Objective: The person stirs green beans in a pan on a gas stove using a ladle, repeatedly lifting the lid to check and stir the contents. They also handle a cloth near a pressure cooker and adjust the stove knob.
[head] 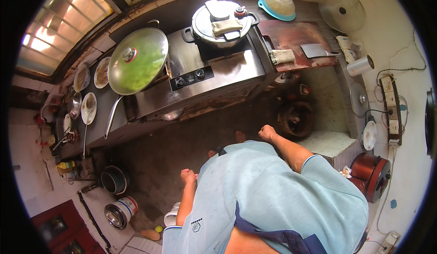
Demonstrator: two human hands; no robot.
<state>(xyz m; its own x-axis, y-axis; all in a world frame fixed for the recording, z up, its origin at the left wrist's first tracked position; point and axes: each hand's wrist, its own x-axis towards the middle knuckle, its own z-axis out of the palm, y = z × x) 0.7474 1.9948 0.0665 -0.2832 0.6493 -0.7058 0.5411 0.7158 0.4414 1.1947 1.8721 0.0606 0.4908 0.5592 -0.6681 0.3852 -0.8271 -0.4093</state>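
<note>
My left hand (pixel 188 176) hangs beside my body over the floor, fingers curled, with nothing visible in it. On the other side, my right hand (pixel 267 132) is closed like a fist in front of my waist, apart from the counter. A wok (pixel 113 117) with a long metal handle sits at the left of the stove. Its glass lid (pixel 141 58) covers green food. To its right, a lidded pressure cooker (pixel 220 23) stands on the steel gas stove (pixel 225 71), a folded cloth (pixel 227 26) lying on its lid. A cleaver (pixel 313 50) rests on a reddish cutting board (pixel 293 35).
Bowls and plates (pixel 89 109), one with a ladle, line the left counter. A dark pot (pixel 113 180) and a white bucket (pixel 121 211) stand low at left. A red electric cooker (pixel 368 177) is at right, below a power strip (pixel 390 107) with loose cords.
</note>
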